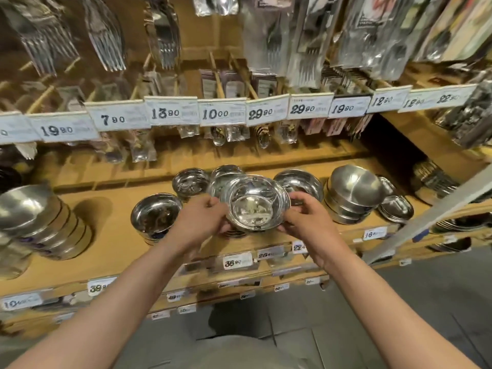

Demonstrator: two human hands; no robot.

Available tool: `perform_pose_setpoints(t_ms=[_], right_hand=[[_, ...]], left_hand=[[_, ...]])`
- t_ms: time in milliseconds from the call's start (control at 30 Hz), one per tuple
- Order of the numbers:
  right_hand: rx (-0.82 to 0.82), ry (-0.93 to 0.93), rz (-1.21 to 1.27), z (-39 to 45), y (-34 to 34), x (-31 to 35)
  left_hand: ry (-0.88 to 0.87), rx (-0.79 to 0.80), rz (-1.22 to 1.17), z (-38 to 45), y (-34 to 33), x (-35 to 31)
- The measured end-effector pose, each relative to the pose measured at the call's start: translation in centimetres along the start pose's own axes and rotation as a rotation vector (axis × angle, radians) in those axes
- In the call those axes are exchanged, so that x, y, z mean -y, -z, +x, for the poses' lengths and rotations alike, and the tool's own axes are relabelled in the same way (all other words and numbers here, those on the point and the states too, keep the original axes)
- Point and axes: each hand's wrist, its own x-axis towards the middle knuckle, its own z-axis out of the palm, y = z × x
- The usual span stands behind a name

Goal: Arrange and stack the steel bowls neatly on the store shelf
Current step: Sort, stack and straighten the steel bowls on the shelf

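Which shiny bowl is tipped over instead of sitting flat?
The dull steel bowl topping the stack right of the right hand. It leans sideways, its opening tilted up to the left; the other bowls on that wooden shelf sit level.

Between our hands (202,219) (306,219) we see a mirror-glossy steel bowl (255,206); right of them, brushed matt steel bowls (354,190); beneath, a smooth wooden shelf (111,235); above, paper price tags (170,111).
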Motion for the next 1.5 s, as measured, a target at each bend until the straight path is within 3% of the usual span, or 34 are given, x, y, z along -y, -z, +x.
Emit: perform_pose_setpoints(t_ms=[167, 633, 1100, 1300, 1500], right_hand=[[0.030, -0.008, -0.038, 4.6, -4.3, 1.3], [-0.061, 0.048, -0.376, 9.2, -5.3, -0.7], [-0.024, 0.152, -0.563, 10.1, -4.6, -1.7], [-0.010, 0.135, -0.500, 10.0, -4.3, -2.0], [-0.103, 0.088, -0.304, 6.0, -4.0, -4.7]], left_hand=[[-0.002, -0.143, 0.034, 4.6, 2.5, -0.7], [0.029, -0.197, 0.066, 7.9, 1.7, 0.8], [-0.017, -0.246, 0.057, 7.9, 0.9, 2.1], [0.022, -0.242, 0.016, 7.3, 0.8, 2.3], [0.023, -0.225, -0.074, 4.1, 2.3, 4.8]])
